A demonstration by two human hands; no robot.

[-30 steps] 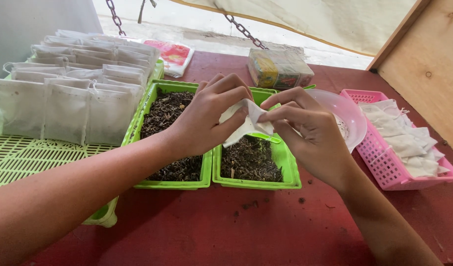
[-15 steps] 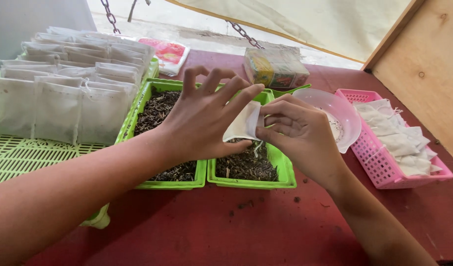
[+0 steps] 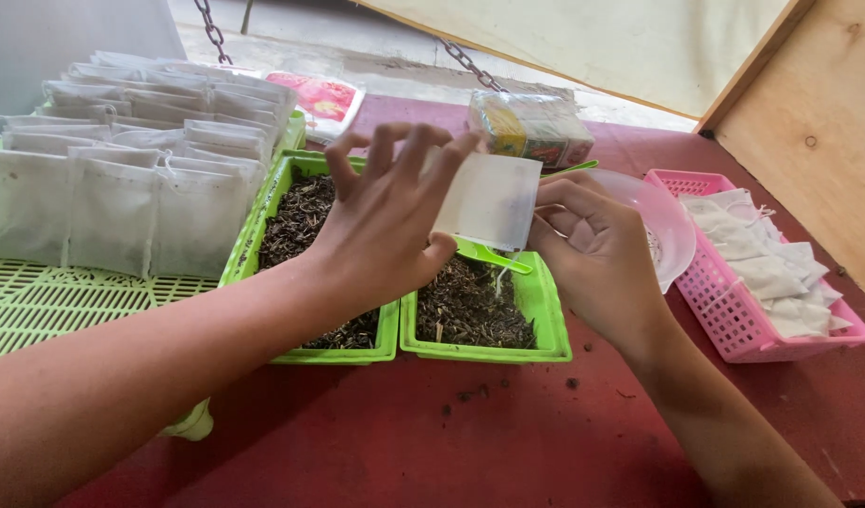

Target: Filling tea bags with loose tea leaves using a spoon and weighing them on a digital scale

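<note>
Two hands meet over a green tray (image 3: 545,331): a white pouch (image 3: 489,200) is pinched by the left hand (image 3: 385,226) and right hand (image 3: 592,249)

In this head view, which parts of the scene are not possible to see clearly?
- Left green tray: much of its dark leaves lies behind the left hand.
- White pouch: its contents do not show.
- Green scoop: the pouch covers most of it.
- Clear bowl: the right hand partly covers it.
- Green rack: cut off at the left edge.
</note>
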